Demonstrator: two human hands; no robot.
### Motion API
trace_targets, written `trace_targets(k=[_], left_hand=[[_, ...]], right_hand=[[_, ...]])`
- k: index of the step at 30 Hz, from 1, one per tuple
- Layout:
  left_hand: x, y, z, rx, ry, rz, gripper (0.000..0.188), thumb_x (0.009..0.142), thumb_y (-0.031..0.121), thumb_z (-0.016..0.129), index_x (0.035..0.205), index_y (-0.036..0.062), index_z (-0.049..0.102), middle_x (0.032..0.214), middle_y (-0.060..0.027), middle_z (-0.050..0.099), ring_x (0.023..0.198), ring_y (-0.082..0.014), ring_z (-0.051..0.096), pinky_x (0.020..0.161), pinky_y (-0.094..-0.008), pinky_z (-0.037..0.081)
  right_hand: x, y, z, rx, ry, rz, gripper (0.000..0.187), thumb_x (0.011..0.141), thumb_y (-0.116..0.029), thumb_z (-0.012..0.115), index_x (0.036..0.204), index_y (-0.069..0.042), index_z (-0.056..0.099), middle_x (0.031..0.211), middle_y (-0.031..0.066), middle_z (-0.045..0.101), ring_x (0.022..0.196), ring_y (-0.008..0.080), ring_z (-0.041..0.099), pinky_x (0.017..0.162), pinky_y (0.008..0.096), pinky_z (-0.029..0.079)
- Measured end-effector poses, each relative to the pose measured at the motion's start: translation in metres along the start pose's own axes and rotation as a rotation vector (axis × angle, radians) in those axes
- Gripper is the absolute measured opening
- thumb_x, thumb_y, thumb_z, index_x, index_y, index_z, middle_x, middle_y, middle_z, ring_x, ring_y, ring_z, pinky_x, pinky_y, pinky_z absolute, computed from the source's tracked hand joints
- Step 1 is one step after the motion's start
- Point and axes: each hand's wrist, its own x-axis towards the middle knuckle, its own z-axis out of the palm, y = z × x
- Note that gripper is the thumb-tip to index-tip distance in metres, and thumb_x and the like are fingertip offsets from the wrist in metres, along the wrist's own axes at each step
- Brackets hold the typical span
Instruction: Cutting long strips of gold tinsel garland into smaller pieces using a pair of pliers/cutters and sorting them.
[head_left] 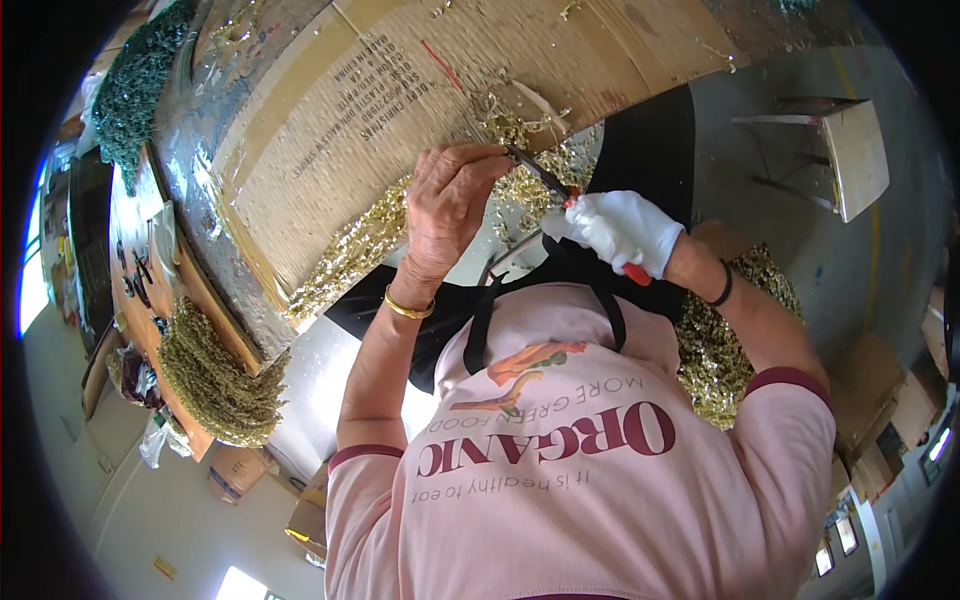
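Note:
My left hand (450,195), bare with a gold bangle at the wrist, is closed in a pinch above the cardboard's near edge. What sits between its fingertips is too small to name. My right hand (630,235), in a white glove, grips a red-handled tool (541,173). Its long dark tip reaches up-left to just beside my left fingertips; whether scissors or pliers, I cannot tell. Shiny gold tinsel garland (365,240) runs along the cardboard edge to the left of my left hand. More gold tinsel (520,130) lies around the tool's tip.
A flattened cardboard sheet (320,110) covers the worktable. Bundles of green tinsel (140,90) and olive-gold tinsel (215,375) lie at the left, near a wooden board (135,220). Gold tinsel (735,340) is heaped beside my right arm. A stool (855,160) stands at the right.

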Motion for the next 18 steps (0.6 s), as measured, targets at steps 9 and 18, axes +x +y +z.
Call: trace_targets(k=[9,18], left_hand=[[-0.002,-0.001,0.003,0.016,0.005,0.031,0.027,0.065,-0.001,0.066,0.089,0.0098,0.059,0.091,-0.0017,0.060,0.080,-0.0199,0.057,0.066,-0.0308,0.042],[-0.002,-0.001,0.002,0.047,0.009,0.087,0.030,0.063,-0.002,0.065,0.090,0.0093,0.059,0.093,-0.0024,0.060,0.081,-0.0201,0.057,0.066,-0.0312,0.043]], right_hand=[[-0.006,-0.006,-0.003,1.262,-0.288,0.500,0.039,0.089,-0.040,0.049,0.090,-0.002,0.053,0.060,0.0008,0.050,0.043,0.0069,0.045,0.040,0.0203,0.042],[-0.008,0.003,-0.025,1.420,-0.415,0.416,0.030,0.081,-0.023,0.059,0.102,-0.003,0.051,0.068,-0.0001,0.051,0.054,0.0062,0.049,0.045,0.0184,0.040]])
